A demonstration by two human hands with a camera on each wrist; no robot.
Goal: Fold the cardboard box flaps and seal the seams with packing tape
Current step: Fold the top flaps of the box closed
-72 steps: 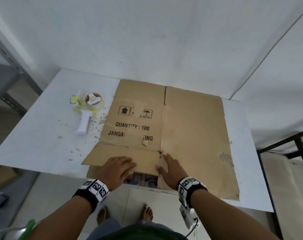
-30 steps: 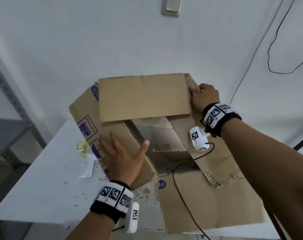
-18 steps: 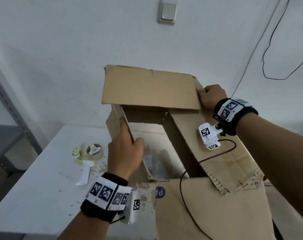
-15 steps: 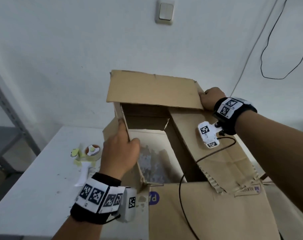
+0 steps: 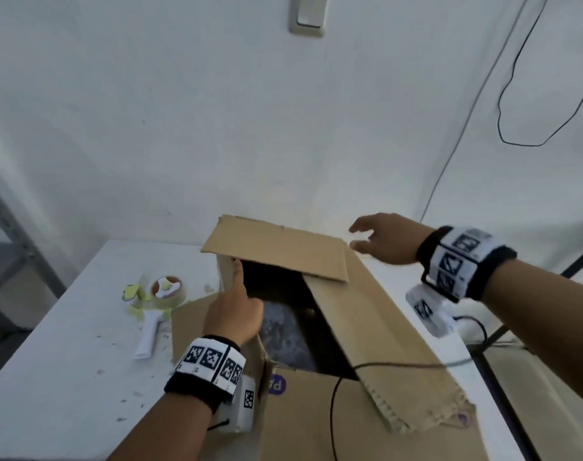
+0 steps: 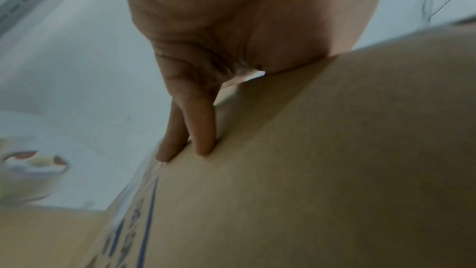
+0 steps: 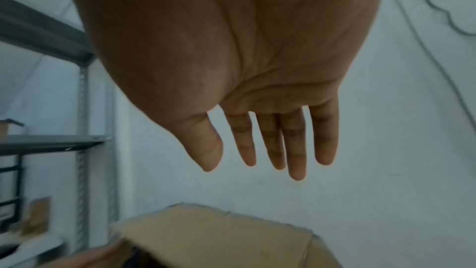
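Observation:
The brown cardboard box [image 5: 366, 321] stands opened up on the white table [image 5: 67, 361], its top open and dark inside. The far flap [image 5: 277, 254] lies folded in over the opening; the right, near and left flaps splay outward. My left hand [image 5: 233, 307] holds the box's left wall, thumb inside. In the left wrist view its straight fingers [image 6: 203, 129] lie flat on the outer cardboard [image 6: 309, 170]. My right hand [image 5: 380, 241] hovers open just past the far flap's right corner, touching nothing; its spread fingers [image 7: 270, 146] hang above the box [image 7: 219, 235]. The tape dispenser [image 5: 160, 294] lies left of the box.
Cardboard crumbs dot the table around the dispenser. A wrist-camera cable [image 5: 333, 410] trails over the near flap. The white wall with a light switch [image 5: 308, 15] stands close behind. A metal shelf [image 7: 51, 142] is at the left, a black frame [image 5: 483, 347] at the right.
The flat box was lifted, opened out and set upright on the table. My right hand has let go of the far flap's corner and opened. My left hand stays on the left wall.

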